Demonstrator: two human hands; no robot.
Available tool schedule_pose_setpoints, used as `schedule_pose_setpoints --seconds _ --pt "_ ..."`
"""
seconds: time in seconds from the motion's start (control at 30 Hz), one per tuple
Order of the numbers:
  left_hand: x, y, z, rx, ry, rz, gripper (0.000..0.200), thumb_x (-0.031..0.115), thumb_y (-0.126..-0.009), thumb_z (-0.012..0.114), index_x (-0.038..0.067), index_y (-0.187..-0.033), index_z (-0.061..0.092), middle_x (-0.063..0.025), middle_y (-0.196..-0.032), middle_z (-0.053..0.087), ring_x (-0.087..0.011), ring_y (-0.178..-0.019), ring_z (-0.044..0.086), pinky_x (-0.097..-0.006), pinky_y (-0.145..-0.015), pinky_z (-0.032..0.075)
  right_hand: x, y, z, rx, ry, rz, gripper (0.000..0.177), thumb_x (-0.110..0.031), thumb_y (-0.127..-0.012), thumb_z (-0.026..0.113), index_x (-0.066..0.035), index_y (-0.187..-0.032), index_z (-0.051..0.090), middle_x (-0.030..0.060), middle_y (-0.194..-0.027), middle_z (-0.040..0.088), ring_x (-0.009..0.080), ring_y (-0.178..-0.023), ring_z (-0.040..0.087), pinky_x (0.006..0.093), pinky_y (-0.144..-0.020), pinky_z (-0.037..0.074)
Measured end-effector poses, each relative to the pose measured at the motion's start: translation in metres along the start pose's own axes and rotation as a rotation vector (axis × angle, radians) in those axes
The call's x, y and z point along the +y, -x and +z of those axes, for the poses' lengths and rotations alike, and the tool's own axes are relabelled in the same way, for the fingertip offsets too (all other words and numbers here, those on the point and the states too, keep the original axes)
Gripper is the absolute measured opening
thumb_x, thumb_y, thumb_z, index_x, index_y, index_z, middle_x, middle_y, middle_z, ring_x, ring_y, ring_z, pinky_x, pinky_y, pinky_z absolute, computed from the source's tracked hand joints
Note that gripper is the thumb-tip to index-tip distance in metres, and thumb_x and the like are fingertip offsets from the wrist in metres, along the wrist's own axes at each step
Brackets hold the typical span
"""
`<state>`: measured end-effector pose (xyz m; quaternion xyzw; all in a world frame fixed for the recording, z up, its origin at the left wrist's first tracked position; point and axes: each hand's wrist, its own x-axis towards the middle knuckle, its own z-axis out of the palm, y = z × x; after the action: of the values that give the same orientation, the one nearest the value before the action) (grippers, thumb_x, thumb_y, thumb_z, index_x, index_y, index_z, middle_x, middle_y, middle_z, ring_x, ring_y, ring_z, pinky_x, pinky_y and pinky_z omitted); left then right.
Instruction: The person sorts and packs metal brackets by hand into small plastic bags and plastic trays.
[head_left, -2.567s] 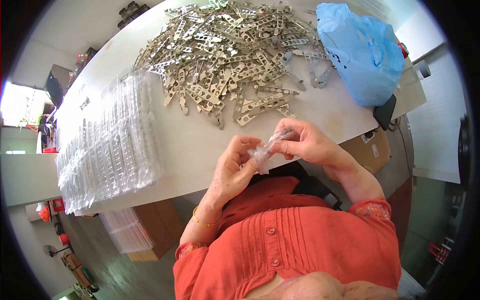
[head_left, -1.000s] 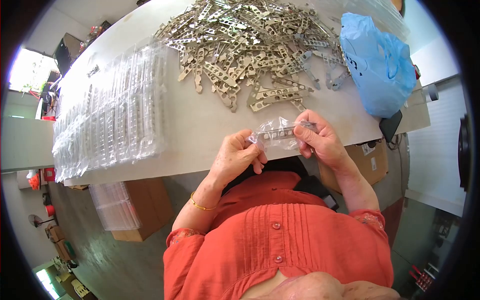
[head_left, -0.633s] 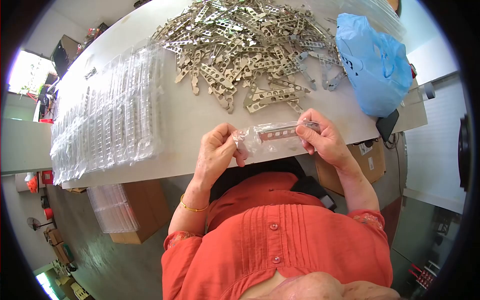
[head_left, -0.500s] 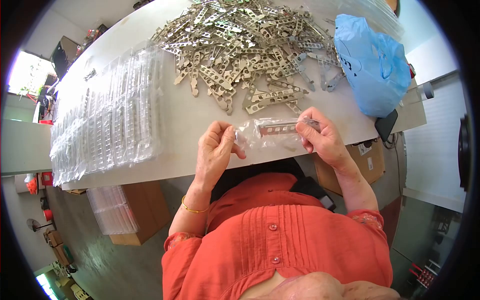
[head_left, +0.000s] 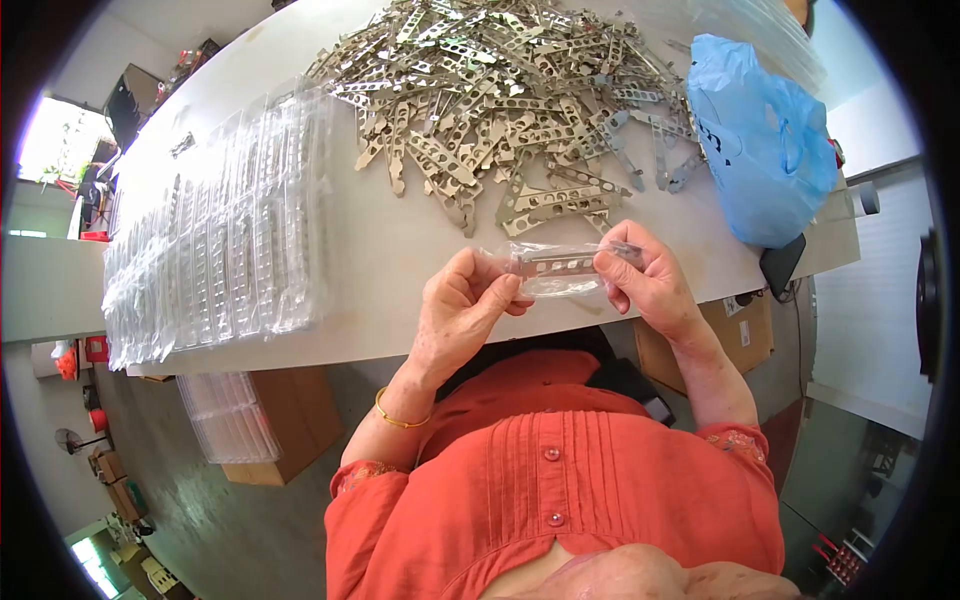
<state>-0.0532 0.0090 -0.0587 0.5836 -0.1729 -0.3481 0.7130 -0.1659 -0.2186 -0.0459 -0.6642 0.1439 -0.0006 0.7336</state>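
Between my hands, above the table's front edge, a clear plastic bag (head_left: 565, 284) surrounds a flat metal piece (head_left: 572, 264) with a row of holes. My left hand (head_left: 462, 308) pinches the bag's left end between thumb and fingers. At the other end, my right hand (head_left: 648, 283) grips the bag and the metal piece, with the thumb on top. A large heap of similar metal pieces (head_left: 500, 100) lies just beyond my hands.
Filled clear plastic trays or sleeves (head_left: 225, 220) lie on the table (head_left: 380, 300) at left. A blue plastic bag (head_left: 765, 145) stands at right, beside a dark phone-like object (head_left: 781, 265). Cardboard boxes (head_left: 295, 415) sit below the table's edge.
My left hand has moved right along the bag, closer to the metal piece, and now pinches it there. My right hand keeps its grip. The view has shifted slightly.
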Motion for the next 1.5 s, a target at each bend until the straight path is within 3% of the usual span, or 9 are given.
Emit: schedule_pose_setpoints --seconds 0.33,0.77,0.87,0.93,0.97,1.13,1.3,1.43,1.5 --pt "-0.003 -0.009 0.0 0.099 -0.033 0.022 0.009 0.003 -0.099 0.06 -0.002 -0.094 0.053 -0.0121 -0.081 0.07 -0.0176 -0.076 0.072 -0.0293 -0.072 0.062 0.001 -0.009 -0.002 -0.077 -0.097 0.078 0.016 -0.018 -0.099 0.066 -0.007 -0.106 0.056 -0.0003 -0.079 0.06 0.0076 -0.065 0.056 0.0238 -0.058 0.047" --pt "0.004 0.003 -0.011 0.151 -0.122 -0.004 0.008 0.002 -0.097 0.063 -0.001 -0.092 0.057 -0.0103 -0.085 0.07 -0.0141 -0.074 0.071 -0.0273 -0.07 0.06 0.002 -0.005 -0.007 -0.027 -0.03 0.031 0.013 -0.01 -0.096 0.067 -0.006 -0.103 0.057 -0.0012 -0.079 0.06 0.0069 -0.066 0.056 0.0235 -0.06 0.047" --pt "0.0 0.006 -0.012 0.335 -0.34 0.112 0.008 -0.002 -0.092 0.067 -0.001 -0.095 0.06 -0.0128 -0.096 0.07 -0.017 -0.083 0.069 -0.0303 -0.075 0.058 0.001 0.001 -0.003 0.067 0.154 -0.065 0.013 -0.009 -0.095 0.068 -0.004 -0.101 0.058 0.0011 -0.078 0.061 0.009 -0.067 0.056 0.0251 -0.061 0.047" --pt "0.013 0.004 -0.012 0.406 -1.077 0.672 0.019 -0.007 -0.083 0.069 0.0 -0.1 0.062 -0.0146 -0.105 0.069 -0.0262 -0.093 0.066 -0.0369 -0.081 0.054 -0.002 0.002 0.002 0.13 0.412 -0.177 0.015 -0.007 -0.092 0.07 -0.003 -0.1 0.059 0.005 -0.077 0.061 0.0115 -0.066 0.056 0.0277 -0.061 0.047" --pt "0.018 0.005 -0.008 0.322 -1.092 0.778 0.031 -0.008 -0.076 0.07 0.001 -0.104 0.064 -0.015 -0.106 0.067 -0.0347 -0.098 0.064 -0.043 -0.085 0.053 -0.005 0.006 0.003 0.117 0.516 -0.221 0.015 -0.007 -0.091 0.071 -0.003 -0.1 0.059 0.0072 -0.076 0.061 0.0127 -0.065 0.057 0.0291 -0.061 0.047" --pt "0.02 0.019 0.015 -0.024 -1.158 0.784 0.023 0.01 -0.08 0.071 0.004 -0.101 0.066 -0.0087 -0.099 0.066 -0.0273 -0.096 0.062 -0.0401 -0.088 0.049 -0.017 0.014 0.024 -0.072 0.636 -0.577 0.015 -0.001 -0.088 0.069 -0.004 -0.1 0.06 0.0118 -0.08 0.063 0.0245 -0.063 0.062 0.0343 -0.058 0.048" --pt "0.015 0.033 0.008 -0.076 -1.192 0.721 0.014 0.009 -0.079 0.065 0.006 -0.093 0.065 -0.0065 -0.089 0.065 -0.0248 -0.087 0.061 -0.0374 -0.083 0.048 -0.025 0.013 0.041 -0.169 0.74 -0.747 0.017 0.002 -0.085 0.069 -0.004 -0.099 0.06 0.0143 -0.084 0.063 0.0343 -0.065 0.061 0.0371 -0.059 0.049" --pt "0.028 0.046 -0.006 -0.017 -1.201 0.735 0.013 0.007 -0.079 0.065 0.005 -0.091 0.065 -0.0071 -0.084 0.066 -0.0252 -0.084 0.062 -0.037 -0.081 0.049 -0.028 0.012 0.054 -0.219 0.746 -0.778 0.026 0.001 -0.086 0.069 -0.003 -0.111 0.06 0.0134 -0.091 0.064 0.0292 -0.071 0.063 0.0345 -0.064 0.05" --pt "0.044 0.054 -0.022 0.133 -1.245 0.788 0.011 0.005 -0.078 0.065 0.005 -0.089 0.065 -0.0075 -0.079 0.065 -0.0265 -0.077 0.062 -0.0377 -0.077 0.05 -0.035 0.015 0.062 -0.117 0.492 -0.598 0.037 -0.003 -0.09 0.068 -0.002 -0.125 0.056 0.0107 -0.1 0.063 0.0199 -0.079 0.062 0.0311 -0.071 0.051"
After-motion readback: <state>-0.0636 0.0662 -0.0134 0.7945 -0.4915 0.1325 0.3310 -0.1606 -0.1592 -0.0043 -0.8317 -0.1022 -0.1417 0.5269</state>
